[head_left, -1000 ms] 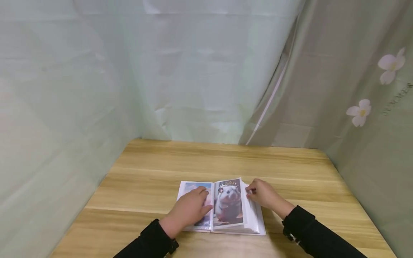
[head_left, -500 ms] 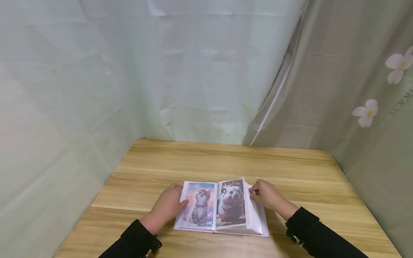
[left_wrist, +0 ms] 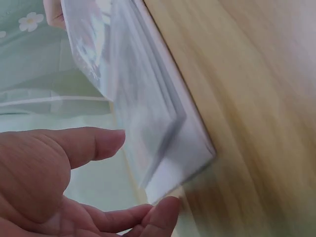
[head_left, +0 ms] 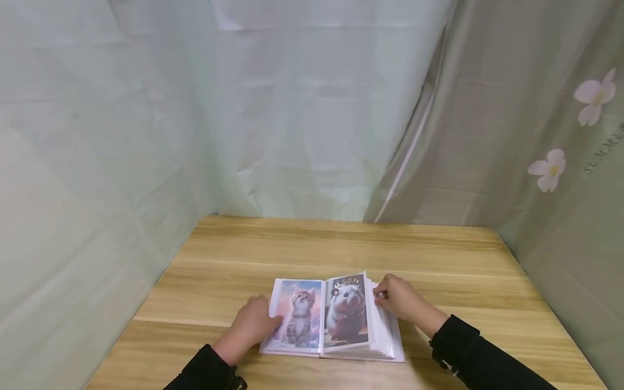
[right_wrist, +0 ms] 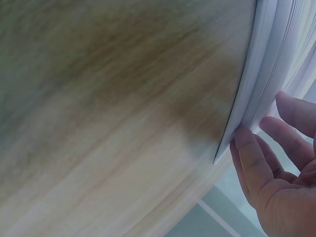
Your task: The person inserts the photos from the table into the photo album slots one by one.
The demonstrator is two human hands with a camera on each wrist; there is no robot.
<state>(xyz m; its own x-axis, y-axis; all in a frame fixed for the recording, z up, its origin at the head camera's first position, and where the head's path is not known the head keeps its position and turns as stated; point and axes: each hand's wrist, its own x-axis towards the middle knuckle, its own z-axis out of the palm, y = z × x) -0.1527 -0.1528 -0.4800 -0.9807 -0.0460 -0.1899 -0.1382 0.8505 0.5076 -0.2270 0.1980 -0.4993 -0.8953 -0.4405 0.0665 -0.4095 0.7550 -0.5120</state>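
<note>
A small white photo album (head_left: 321,346) lies spread on the wooden table. Its left page carries a kitten picture (head_left: 299,317), its right page a picture of a white rodent with a crown (head_left: 347,311). At the album's left edge, my left hand (head_left: 253,322) holds the side, thumb over the page margin and fingers at the cover's edge. The left wrist view shows that thumb (left_wrist: 101,145) beside loose clear sleeves. My right hand (head_left: 400,298) pinches page edges at the upper right, where the rodent page stands slightly raised; its fingertips touch the page stack (right_wrist: 276,64).
Light wood table (head_left: 341,244) surrounds the album. Pale fabric curtains (head_left: 302,108) enclose the back and both sides, with white flowers (head_left: 548,170) printed on the right one. Black sleeves (head_left: 480,352) cover both forearms.
My left hand has moved left off the kitten page to the album's left edge, uncovering the picture. My right hand stays at the right page edges. The view has shifted slightly.
</note>
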